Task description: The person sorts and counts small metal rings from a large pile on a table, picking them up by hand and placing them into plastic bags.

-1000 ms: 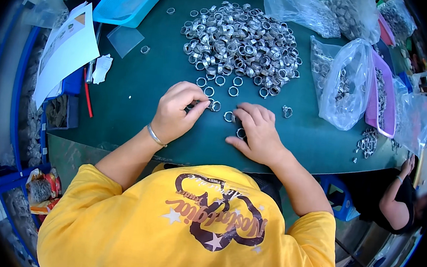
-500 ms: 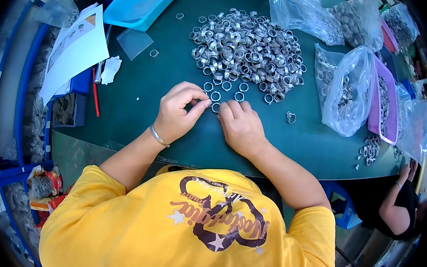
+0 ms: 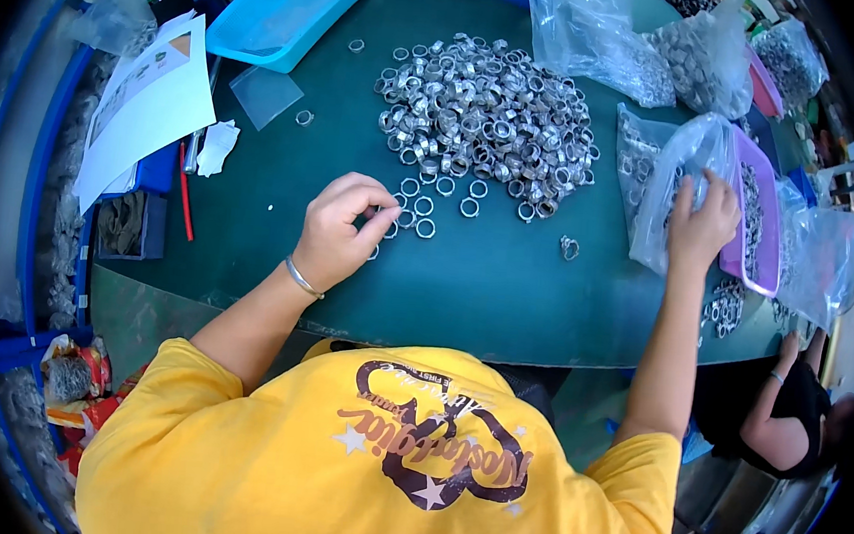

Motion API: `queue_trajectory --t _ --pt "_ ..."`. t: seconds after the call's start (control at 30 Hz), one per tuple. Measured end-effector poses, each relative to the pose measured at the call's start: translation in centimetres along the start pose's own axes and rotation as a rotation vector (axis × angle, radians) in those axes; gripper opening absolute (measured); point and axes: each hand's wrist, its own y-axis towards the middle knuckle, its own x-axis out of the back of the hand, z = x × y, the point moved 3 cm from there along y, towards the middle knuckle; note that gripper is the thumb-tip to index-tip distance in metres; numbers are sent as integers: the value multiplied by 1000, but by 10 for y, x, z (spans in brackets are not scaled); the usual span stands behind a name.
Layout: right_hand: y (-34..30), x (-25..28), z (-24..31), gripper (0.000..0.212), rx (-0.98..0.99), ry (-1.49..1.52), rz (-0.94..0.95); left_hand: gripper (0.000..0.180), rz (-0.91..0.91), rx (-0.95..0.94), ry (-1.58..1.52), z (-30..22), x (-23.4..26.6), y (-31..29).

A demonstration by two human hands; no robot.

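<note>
Dark green tabletop [image 3: 505, 293] bears a heap of metal rings [image 3: 489, 121], several loose rings [image 3: 422, 212] lying nearer the person. Beside these, the left hand [image 3: 337, 235] has thumb and forefinger tips together; whether they pinch one, I cannot tell. Over a clear plastic bag [image 3: 652, 240] beside a purple tray [image 3: 767, 274], the right hand [image 3: 700, 233] bends its fingers, its grip unclear.

The left forearm [image 3: 250, 321] slants inward from an elbow held out to the side, placing the left hand [image 3: 338, 228] near the front left of the heap of metal rings [image 3: 489, 121], thumb [image 3: 378, 227] and forefinger [image 3: 374, 197] meeting at the tips. The right forearm [image 3: 663, 356] points almost straight forward, its right hand [image 3: 703, 229] well to the right of the heap, fingers [image 3: 720, 195] parted.
</note>
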Motion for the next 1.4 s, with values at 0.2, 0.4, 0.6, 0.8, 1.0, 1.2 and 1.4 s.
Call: queue_trajectory --t 0.2,0.4,0.6,0.8,1.0,1.2,1.4 --pt "-46 15 172 15 75 896 552 8 40 -35 -25 -10 -12 12" --pt "-64 3 183 15 -32 995 863 7 33 -9 18 -5 -1 10" --pt "-9 13 31 17 -241 538 120 6 -6 85 131 14 21 0" --pt "3 15 29 29 -60 545 184 6 21 115 96 19 15 0" --pt "-54 34 214 29 349 1147 634 6 22 54 71 7 10 7" --pt "-74 17 226 32 319 1206 565 5 -48 114 143 19 32 -10" --pt "-74 30 247 22 502 1182 605 5 -50 146 144 24 33 -9"
